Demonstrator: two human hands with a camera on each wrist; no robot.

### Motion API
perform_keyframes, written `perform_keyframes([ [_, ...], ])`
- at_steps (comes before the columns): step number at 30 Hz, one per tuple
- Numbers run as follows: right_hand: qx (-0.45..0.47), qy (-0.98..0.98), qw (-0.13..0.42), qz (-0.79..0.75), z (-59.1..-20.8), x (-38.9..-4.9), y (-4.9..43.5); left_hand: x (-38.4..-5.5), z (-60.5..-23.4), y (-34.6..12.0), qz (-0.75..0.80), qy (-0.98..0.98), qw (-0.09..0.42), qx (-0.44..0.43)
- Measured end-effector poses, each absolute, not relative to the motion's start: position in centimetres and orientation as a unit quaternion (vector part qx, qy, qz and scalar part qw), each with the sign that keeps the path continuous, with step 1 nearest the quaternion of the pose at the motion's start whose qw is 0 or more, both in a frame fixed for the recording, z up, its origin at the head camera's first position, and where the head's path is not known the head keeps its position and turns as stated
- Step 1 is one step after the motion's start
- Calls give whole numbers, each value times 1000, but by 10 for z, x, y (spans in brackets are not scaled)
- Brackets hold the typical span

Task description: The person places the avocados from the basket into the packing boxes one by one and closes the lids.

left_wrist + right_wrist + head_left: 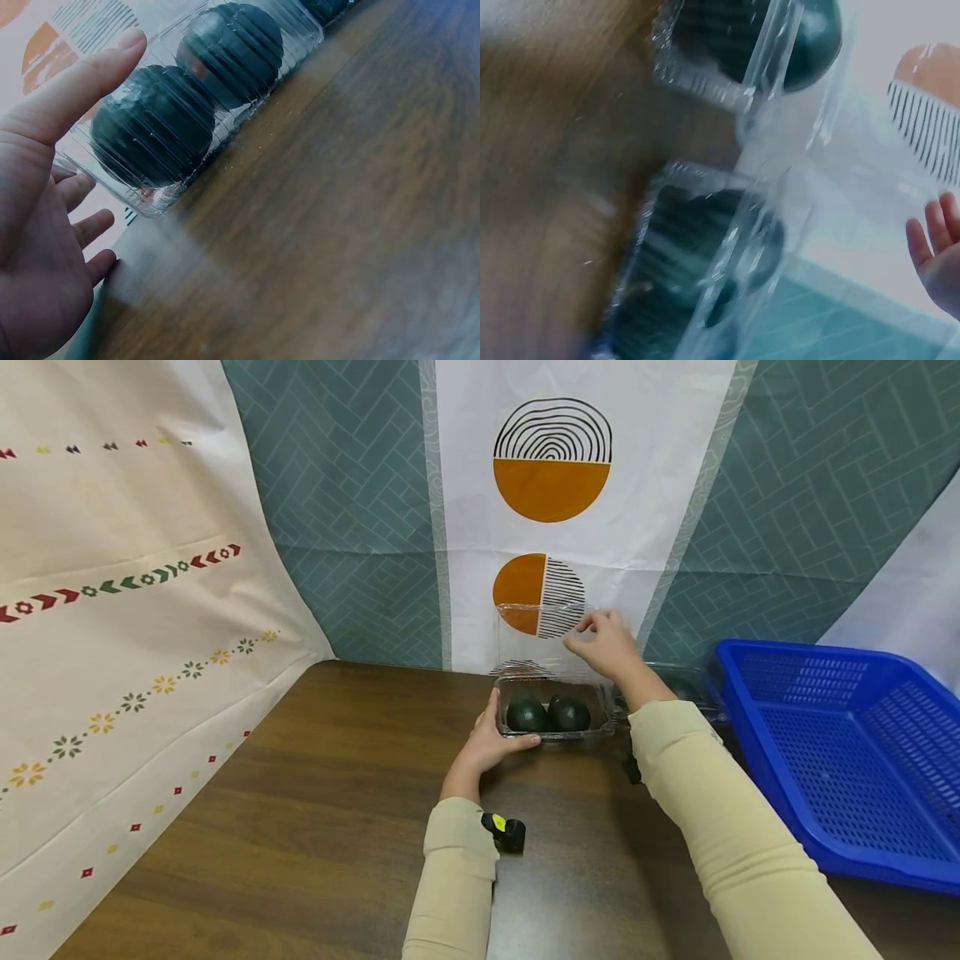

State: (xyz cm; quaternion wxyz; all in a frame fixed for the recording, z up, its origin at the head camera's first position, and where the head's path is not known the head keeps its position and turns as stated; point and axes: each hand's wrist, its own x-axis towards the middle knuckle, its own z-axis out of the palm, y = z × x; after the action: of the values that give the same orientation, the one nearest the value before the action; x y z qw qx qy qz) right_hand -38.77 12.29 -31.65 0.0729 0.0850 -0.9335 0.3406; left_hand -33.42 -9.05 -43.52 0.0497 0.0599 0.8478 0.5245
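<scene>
A clear plastic clamshell stands near the back of the table with its lid raised. Inside are two dark green avocados, large in the left wrist view. My left hand holds the box at its near left corner, thumb along the front and fingers round the left side. Up at the lid's right edge, my right hand pinches with thumb and forefinger; its other fingers stay loosely extended in the right wrist view.
Just to the right stands a second clear clamshell with dark green avocados. A blue perforated basket sits right beside it. Printed cloth hangs directly behind the table, and pale patterned cloth lines the left.
</scene>
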Motion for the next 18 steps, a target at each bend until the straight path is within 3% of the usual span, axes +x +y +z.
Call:
perform_keyframes([
  [3, 36, -908, 97, 406, -321, -391, 135, -334, -435, -91, 528, 845, 48, 63],
  [11, 30, -858, 36, 512, -330, -394, 147, -331, -427, -102, 563, 822, 42, 75],
  [18, 41, -805, 111, 581, -316, -392, 144, -332, -423, -113, 602, 798, 10, 42],
])
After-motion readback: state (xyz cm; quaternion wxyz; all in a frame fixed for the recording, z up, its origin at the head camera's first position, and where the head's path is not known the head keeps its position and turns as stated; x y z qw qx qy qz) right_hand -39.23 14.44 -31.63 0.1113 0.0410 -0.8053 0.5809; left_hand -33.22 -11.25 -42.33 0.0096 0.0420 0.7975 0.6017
